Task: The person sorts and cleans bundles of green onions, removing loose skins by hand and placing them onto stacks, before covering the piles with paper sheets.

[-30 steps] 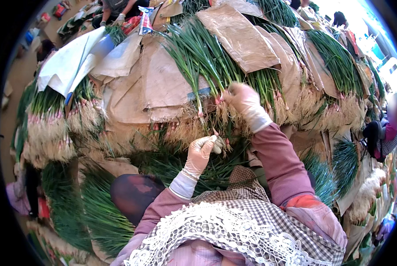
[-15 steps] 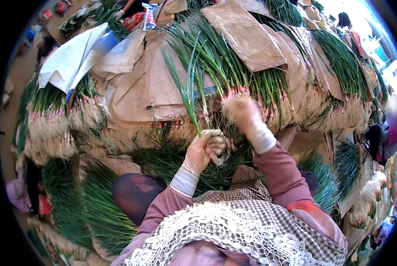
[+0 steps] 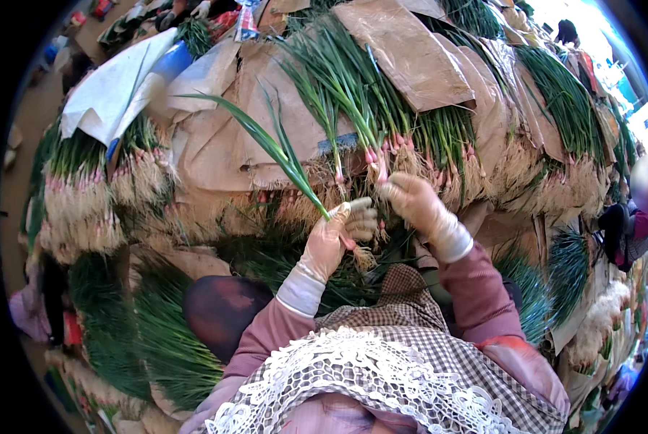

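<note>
My gloved left hand (image 3: 335, 235) holds a green garlic plant (image 3: 289, 163) between thumb and palm. Its leaves slant up to the left, while its pink bulb and pale roots stick out below the fingers. The other fingers of that hand are stretched out. To the right, my gloved right hand (image 3: 419, 208) pinches the pink lower end of another green garlic plant (image 3: 382, 168), whose leaves lie among the bunch (image 3: 338, 87) on the heap. The fingertips hide part of that bulb.
Brown paper sheets (image 3: 403, 54) cover parts of the heap. More rooted bunches (image 3: 132, 173) lie at the left under a white sheet (image 3: 114, 83), others (image 3: 562, 108) at the right. Loose greens (image 3: 172, 325) lie beside my knee (image 3: 226, 315). Another person (image 3: 635, 224) is at the far right.
My right hand has drawn back a little, down and to the right, from the roots. The plant in my left hand has tipped left, and that hand's fingers have straightened.
</note>
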Tool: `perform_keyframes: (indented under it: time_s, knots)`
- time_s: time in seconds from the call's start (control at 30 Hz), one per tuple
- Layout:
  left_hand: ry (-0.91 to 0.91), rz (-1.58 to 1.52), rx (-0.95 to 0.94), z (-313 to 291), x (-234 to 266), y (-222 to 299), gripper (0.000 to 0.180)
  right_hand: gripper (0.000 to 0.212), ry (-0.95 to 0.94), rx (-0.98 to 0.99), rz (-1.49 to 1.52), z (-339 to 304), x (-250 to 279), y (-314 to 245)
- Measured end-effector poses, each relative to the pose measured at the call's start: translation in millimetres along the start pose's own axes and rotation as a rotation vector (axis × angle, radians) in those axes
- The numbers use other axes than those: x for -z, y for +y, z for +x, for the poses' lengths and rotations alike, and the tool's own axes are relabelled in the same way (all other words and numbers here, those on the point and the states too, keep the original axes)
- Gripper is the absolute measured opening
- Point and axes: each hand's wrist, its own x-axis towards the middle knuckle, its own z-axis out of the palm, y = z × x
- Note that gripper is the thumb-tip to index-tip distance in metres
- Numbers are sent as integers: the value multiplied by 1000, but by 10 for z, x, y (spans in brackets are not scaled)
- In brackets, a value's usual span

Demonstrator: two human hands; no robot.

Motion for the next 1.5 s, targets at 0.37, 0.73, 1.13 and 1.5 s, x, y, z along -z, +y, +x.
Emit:
perform_keyframes:
  time_s: [0.37, 0.73, 1.13, 1.5]
  knots:
    - [90, 119, 157, -23, 74, -238, 30, 31, -310, -266, 387, -52, -273, 357]
    - [-162, 294, 254, -173, -228, -183, 26, 23, -40, -289, 678, 65, -126, 249]
    - [-155, -161, 178, -125, -134, -214, 31, 26, -227, -312, 456, 27, -386, 781]
    - [-463, -478, 100, -198, -140, -183, 50, 36, -336, -118, -481, -43, -679, 457]
